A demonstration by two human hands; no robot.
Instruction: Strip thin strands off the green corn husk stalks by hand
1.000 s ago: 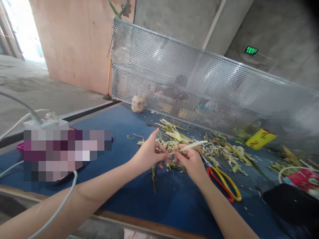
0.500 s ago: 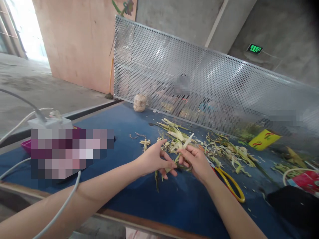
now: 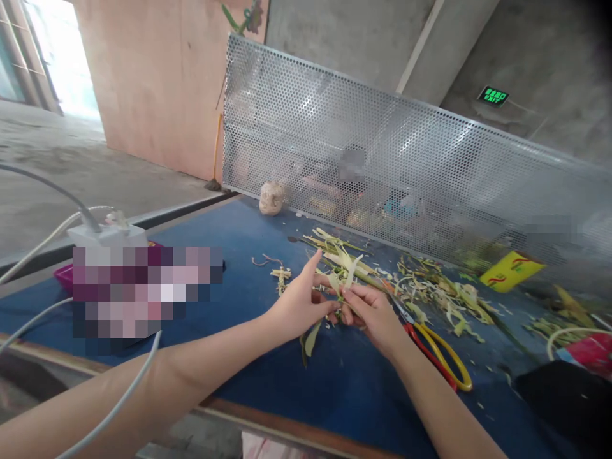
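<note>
Blue table (image 3: 306, 395), wooden near edge. Scissors (image 3: 421, 327) right of centre, handles toward that edge. Mid-table: right hand (image 3: 375, 315) pinching pale leaf strip (image 3: 352, 270); left hand (image 3: 297, 303) adjacent, grip undeterminable. Perforated screen (image 3: 315, 121) along far edge.

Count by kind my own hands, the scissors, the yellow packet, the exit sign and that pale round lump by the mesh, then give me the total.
Your hands: 2, left hand and right hand
Scissors: 1
Yellow packet: 1
Exit sign: 1
Pale round lump: 1
Total: 6
</note>
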